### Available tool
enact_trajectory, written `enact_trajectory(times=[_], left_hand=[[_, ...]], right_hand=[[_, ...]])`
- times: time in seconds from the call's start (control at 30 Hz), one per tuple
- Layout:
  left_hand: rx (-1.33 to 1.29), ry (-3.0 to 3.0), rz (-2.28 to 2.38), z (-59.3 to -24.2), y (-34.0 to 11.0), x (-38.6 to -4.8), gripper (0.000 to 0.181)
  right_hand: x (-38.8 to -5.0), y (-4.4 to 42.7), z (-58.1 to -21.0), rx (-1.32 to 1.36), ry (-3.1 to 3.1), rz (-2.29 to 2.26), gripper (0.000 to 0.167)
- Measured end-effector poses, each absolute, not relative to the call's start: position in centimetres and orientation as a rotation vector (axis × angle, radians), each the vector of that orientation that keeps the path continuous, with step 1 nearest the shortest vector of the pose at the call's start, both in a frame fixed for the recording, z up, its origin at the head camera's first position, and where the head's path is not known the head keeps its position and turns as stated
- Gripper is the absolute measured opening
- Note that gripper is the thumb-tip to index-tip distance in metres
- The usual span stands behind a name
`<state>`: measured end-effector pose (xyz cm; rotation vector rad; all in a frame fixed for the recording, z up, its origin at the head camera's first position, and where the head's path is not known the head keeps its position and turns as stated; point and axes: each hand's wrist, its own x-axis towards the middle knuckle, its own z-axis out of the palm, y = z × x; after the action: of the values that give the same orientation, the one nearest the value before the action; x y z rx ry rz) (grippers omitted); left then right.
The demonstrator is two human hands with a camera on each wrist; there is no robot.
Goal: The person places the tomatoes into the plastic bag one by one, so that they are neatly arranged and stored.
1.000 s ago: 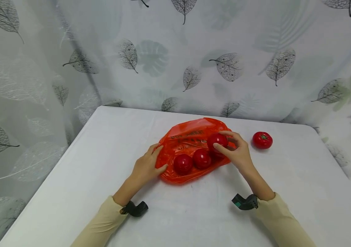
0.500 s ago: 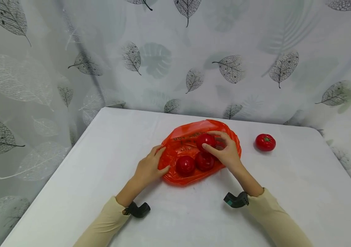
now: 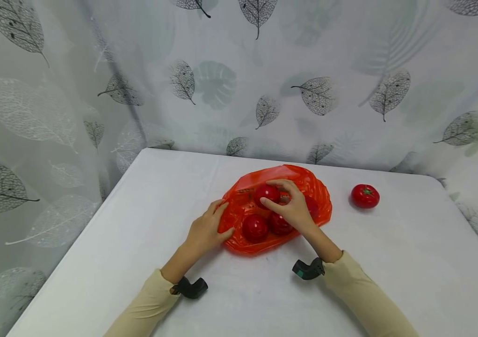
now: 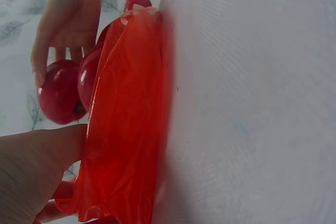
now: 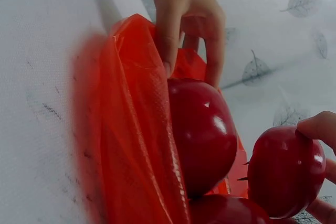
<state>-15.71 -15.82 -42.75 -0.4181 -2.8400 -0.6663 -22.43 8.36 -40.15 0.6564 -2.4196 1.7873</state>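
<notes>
red tomato (image 3: 265, 195) sits in pinching fingers (image 3: 286, 185) of the right hand (image 3: 294, 210) — left hand (image 3: 203, 231) grips bag (image 3: 318, 188) — white tabletop (image 3: 390, 252), leaf-printed curtain (image 3: 222, 119) behind

We see 1 wide, flat, white-topped table (image 3: 243, 304) with a rounded far-right corner. Behind it and at both sides, we see a pale grey, sheet-like curtain (image 3: 230, 121) printed with dark, net-veined leaves (image 3: 267, 111) and fainter green foliage (image 3: 215, 83).
</notes>
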Motion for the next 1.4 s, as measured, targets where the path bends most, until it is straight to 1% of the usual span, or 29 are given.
enact_trajectory(times=[0.5,1.1,1.4], left_hand=[[-0.425,-2.829,-0.664,-42.6,-15.8,-15.6,0.069],[-0.417,-2.840,-0.659,-42.5,-15.9,-15.6,0.069],[-0.420,-2.853,-0.644,-42.7,-15.8,-15.7,0.068]], right_hand=[[-23.3,6.5,-40.6,0.781,-2.506,1.621,0.047],[-24.5,4.7,-40.6,0.855,-2.725,1.416,0.044],[-24.6,4.4,-40.5,0.976,-2.840,1.261,0.046]])
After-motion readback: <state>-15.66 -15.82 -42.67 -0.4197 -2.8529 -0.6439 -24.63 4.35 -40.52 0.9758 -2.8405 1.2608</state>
